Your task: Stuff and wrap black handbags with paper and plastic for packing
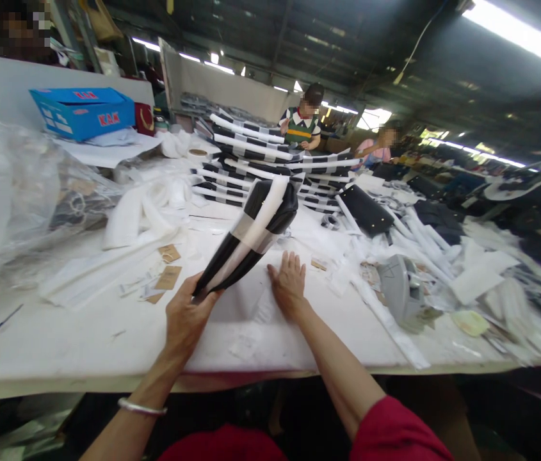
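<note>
My left hand [184, 317] is closed round the lower end of a black bag [251, 234] wrapped with a white paper strip, holding it tilted up off the white table [82, 346]. My right hand [289, 282] lies flat, fingers stretched out, on a white sheet [246, 307] spread on the table just right of the bag. A silver bangle [141, 406] sits on my left wrist.
A stack of black bags with white paper bands [251, 157] rises behind. A blue box [82, 112] and clear plastic bags [6, 192] lie at left. Brown tags [168, 276], white paper strips, a grey tool [399, 288] and black bags [371, 208] lie at right. Two people sit beyond.
</note>
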`<act>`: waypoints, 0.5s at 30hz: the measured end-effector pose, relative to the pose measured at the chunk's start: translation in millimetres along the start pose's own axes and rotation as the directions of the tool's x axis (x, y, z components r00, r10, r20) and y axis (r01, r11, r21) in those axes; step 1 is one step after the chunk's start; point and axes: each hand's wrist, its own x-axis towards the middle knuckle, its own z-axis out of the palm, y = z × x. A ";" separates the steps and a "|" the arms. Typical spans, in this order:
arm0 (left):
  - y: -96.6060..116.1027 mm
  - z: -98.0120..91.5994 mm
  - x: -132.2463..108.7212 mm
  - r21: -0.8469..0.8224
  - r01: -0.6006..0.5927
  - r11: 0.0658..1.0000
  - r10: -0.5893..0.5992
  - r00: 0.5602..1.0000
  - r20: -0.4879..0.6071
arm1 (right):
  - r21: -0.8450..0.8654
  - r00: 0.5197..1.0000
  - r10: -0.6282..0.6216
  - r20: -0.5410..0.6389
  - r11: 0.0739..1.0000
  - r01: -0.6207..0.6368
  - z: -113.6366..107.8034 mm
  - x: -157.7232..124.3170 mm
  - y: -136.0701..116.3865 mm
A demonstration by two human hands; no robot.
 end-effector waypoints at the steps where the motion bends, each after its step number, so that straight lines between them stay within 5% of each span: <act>1: 0.4 -0.1 0.1 -0.003 0.003 1.000 -0.003 1.000 0.000 | 0.009 0.997 -0.072 0.008 0.997 0.072 -1.4 -2.0 2.5; 2: 0.8 -0.2 0.3 -0.006 0.004 1.000 -0.004 1.000 0.001 | 0.027 0.979 -0.198 0.046 0.980 0.197 -3.8 -4.9 4.2; 4: 1.3 0.0 0.4 -0.012 0.004 1.000 -0.004 1.000 0.000 | 0.093 0.865 -0.475 0.165 0.880 0.466 -10.3 -10.2 5.9; 6: 0.9 0.4 0.4 -0.012 0.004 1.000 -0.004 1.000 -0.003 | 0.119 0.786 -0.569 0.242 0.822 0.557 -16.7 -10.0 6.4; 10: -1.2 0.9 -0.6 0.001 -0.011 1.000 0.011 1.000 -0.002 | 0.004 0.931 -0.300 0.208 0.952 0.306 -23.9 0.7 7.8; 15: 0.5 0.3 -2.1 0.011 -0.055 0.998 0.055 0.998 0.030 | 0.113 0.882 -0.469 0.053 0.880 0.461 -27.4 -18.9 16.3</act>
